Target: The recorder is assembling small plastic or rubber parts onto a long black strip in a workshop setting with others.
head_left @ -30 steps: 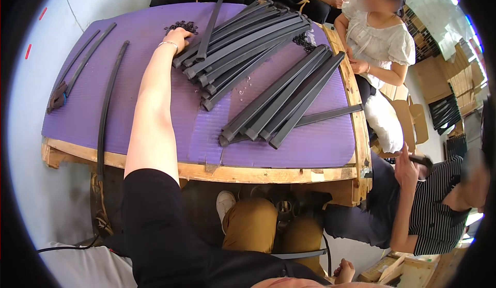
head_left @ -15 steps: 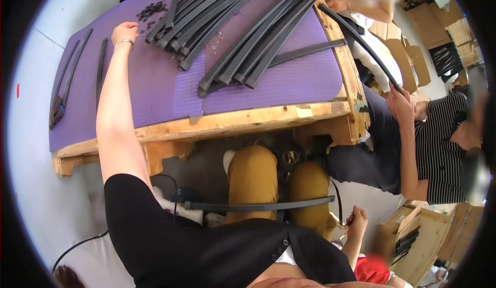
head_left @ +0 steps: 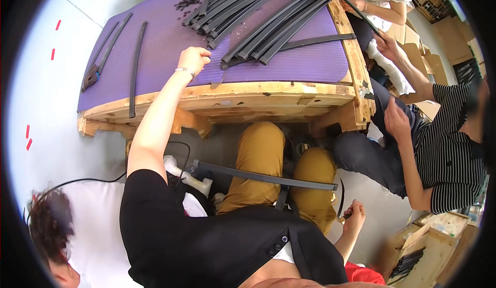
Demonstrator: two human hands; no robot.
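My left hand point(head_left: 194, 60) is over the near part of the purple mat point(head_left: 160, 66), fingers pinched, a dark speck at the fingertips too small to name. Just beyond it lie long black strips point(head_left: 243, 9) with squared ends, heaped on the mat. A pile of small black rings point(head_left: 187, 2) sits left of the heap. Another black strip point(head_left: 263, 177) rests across my thighs, touched by neither hand. Low on the right, my right hand point(head_left: 355, 216) is closed, with something dark at its fingers that I cannot make out.
A wooden pallet table point(head_left: 289, 89) carries the mat. Pliers point(head_left: 92, 76) and a few separate strips lie at its left. At my right, a co-worker in a striped top point(head_left: 449, 138) holds a long strip. Another person point(head_left: 57, 236) is close on my left. Wooden crates stand lower right.
My left hand has moved from beside the ring pile toward me and to the right. The view has shifted. The co-worker's second hand has come into view, away from the strip.
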